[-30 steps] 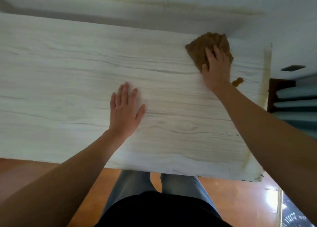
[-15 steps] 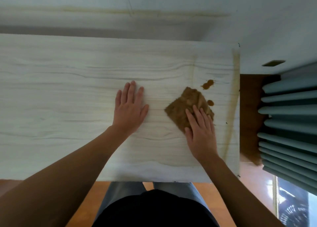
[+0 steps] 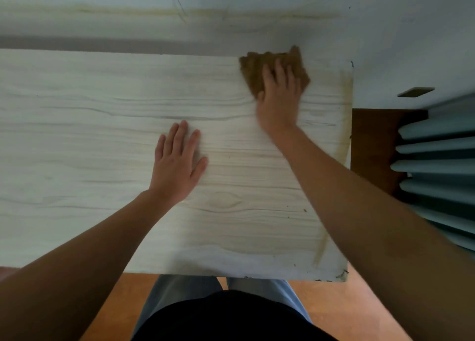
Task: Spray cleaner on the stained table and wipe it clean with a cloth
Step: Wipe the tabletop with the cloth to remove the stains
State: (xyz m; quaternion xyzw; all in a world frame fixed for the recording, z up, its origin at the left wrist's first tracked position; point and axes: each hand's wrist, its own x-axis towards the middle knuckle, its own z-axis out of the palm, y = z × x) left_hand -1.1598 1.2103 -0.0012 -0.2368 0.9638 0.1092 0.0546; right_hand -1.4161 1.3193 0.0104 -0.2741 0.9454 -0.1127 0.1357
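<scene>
Right hand (image 3: 279, 97) pressing brown cloth (image 3: 257, 69), blurred, table (image 3: 77, 134) far corner, left hand (image 3: 174, 168) flat

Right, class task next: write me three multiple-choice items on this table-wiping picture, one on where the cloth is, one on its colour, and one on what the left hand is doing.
1. Where on the table is the cloth?
A. middle of the near edge
B. far right corner
C. far left corner

2. What colour is the cloth?
A. brown
B. blue
C. white

3. How is the left hand?
A. gripping a bottle
B. flat on the table, fingers straight
C. curled into a fist

Answers:
1 B: the right hand presses it at the far edge, close to the right corner.
2 A: it shows brown against the pale table.
3 B: its palm lies on the bare table and holds nothing.
</scene>
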